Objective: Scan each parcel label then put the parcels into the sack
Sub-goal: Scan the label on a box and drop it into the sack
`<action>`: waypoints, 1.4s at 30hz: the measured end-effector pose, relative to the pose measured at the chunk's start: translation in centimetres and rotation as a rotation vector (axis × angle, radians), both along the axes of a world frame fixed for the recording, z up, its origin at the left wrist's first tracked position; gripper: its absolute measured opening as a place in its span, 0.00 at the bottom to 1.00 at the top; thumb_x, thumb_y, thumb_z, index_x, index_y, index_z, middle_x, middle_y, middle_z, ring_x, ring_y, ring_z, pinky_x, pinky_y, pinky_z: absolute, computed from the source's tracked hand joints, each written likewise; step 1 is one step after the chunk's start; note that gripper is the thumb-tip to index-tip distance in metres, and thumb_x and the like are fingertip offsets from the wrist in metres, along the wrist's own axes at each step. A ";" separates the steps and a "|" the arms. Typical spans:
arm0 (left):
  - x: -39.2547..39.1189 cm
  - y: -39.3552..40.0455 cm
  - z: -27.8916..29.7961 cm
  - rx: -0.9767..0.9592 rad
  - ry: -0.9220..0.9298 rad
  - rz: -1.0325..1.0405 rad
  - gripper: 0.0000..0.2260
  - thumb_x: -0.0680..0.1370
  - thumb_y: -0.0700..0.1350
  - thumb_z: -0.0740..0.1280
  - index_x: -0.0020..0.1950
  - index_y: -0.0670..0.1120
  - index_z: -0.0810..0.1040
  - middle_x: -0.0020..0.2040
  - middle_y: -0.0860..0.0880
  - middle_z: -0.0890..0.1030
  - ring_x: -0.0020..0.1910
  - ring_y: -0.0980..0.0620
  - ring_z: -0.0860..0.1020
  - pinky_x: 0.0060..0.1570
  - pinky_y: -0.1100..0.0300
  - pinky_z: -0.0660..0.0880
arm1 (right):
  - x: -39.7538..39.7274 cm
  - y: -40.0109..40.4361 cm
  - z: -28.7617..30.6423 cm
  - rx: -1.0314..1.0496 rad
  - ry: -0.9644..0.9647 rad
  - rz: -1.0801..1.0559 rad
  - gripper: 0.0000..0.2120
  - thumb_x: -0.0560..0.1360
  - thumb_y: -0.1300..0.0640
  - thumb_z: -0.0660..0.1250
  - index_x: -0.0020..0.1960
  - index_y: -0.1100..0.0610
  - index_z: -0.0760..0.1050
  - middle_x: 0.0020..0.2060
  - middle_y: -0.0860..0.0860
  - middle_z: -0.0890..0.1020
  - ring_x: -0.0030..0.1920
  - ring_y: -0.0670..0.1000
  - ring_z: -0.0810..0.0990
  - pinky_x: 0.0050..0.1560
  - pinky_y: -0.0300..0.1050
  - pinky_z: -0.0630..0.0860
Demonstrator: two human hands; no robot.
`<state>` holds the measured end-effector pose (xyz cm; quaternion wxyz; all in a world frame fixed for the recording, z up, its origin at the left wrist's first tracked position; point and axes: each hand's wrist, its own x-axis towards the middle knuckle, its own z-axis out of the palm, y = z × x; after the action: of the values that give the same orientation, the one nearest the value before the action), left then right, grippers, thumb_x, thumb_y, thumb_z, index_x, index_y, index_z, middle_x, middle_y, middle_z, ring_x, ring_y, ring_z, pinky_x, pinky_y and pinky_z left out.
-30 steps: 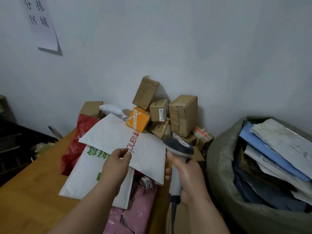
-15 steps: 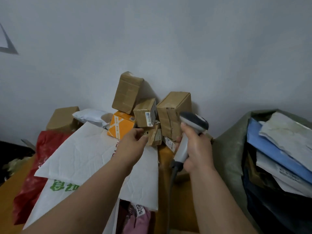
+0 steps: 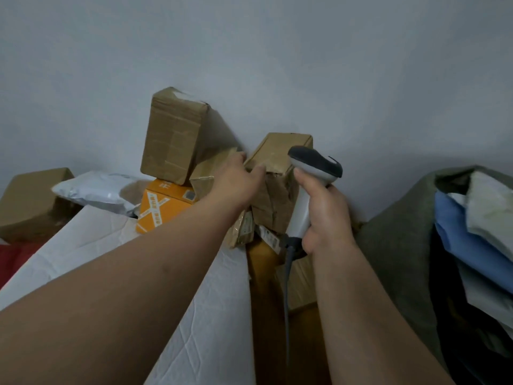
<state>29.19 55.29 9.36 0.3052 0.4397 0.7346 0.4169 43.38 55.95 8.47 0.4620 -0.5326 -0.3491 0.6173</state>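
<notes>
Head view showed the left hand (image 3: 238, 182), fingers spread, touching a small brown parcel (image 3: 211, 173) in the pile against the wall, while the right hand (image 3: 323, 215) gripped the scanner (image 3: 311, 176) just beside it, near the stuffed sack (image 3: 402, 232) at the worktop's right edge.

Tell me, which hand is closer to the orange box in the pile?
Left. The left hand reaches over the pile just right of the orange box; the right hand, holding the scanner, is farther right.
</notes>
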 end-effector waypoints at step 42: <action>6.6 -29.9 -2.2 0.095 -0.971 0.293 0.37 0.63 0.65 0.72 0.70 0.56 0.73 0.66 0.45 0.78 0.59 0.44 0.79 0.59 0.41 0.75 | 7.0 -23.4 -0.3 0.091 0.055 0.246 0.26 0.59 0.43 0.77 0.56 0.38 0.78 0.48 0.39 0.86 0.53 0.45 0.84 0.54 0.49 0.80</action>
<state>35.75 25.42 7.12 0.5295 0.1010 0.5422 0.6445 50.42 32.52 8.13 0.4155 -0.4472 -0.4267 0.6673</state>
